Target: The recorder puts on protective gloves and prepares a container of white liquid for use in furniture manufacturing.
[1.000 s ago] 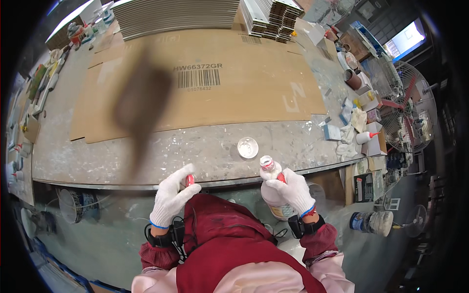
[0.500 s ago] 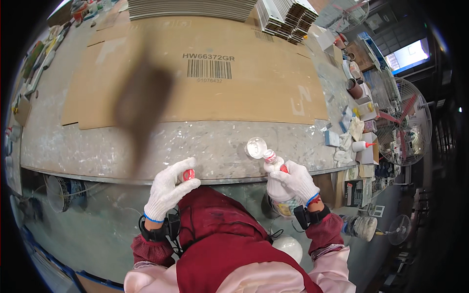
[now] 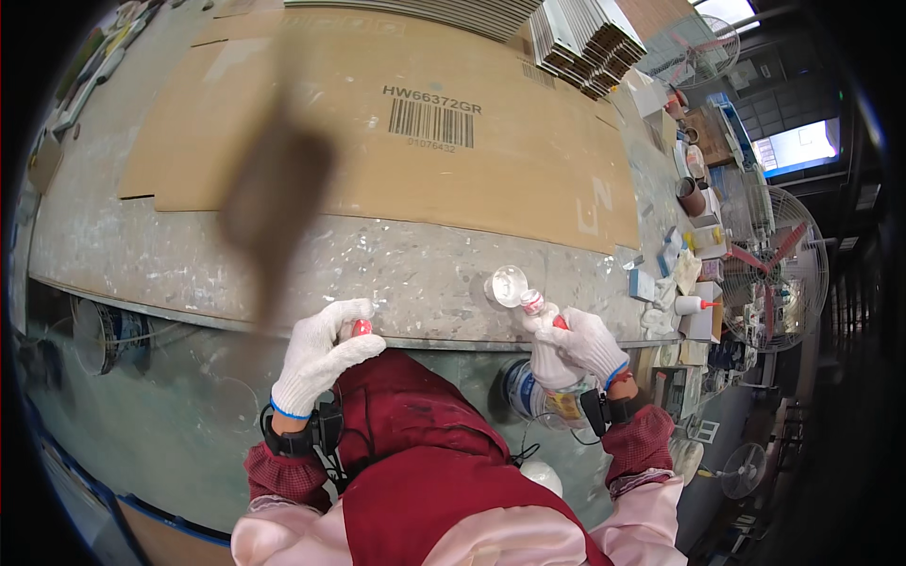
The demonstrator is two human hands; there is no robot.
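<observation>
Both of my hands wear white knit gloves with blue cuffs. At the table's front edge, my left hand point(image 3: 326, 351) pinches a small red cap point(image 3: 362, 327) between thumb and fingers. My right hand point(image 3: 583, 344) is wrapped round a small bottle, its body largely hidden by the glove. The uncapped bottle neck point(image 3: 532, 301), whitish with some red, tilts toward a clear round cup point(image 3: 507, 286) standing on the table. Neck and cup rim look very close; I cannot tell if they touch, or whether liquid is flowing.
A flat cardboard sheet point(image 3: 377, 141) covers much of the grey table point(image 3: 415, 321), with stacked panels point(image 3: 585, 42) behind. A white bottle with red tip point(image 3: 694, 305), boxes and rags line the right side. A bucket point(image 3: 519, 389) stands below the edge. A blurred dark object point(image 3: 278, 179) hangs close in front.
The whole view has turned and shifted slightly. My left hand still pinches the red cap, and my right still holds the bottle tilted by the cup.
</observation>
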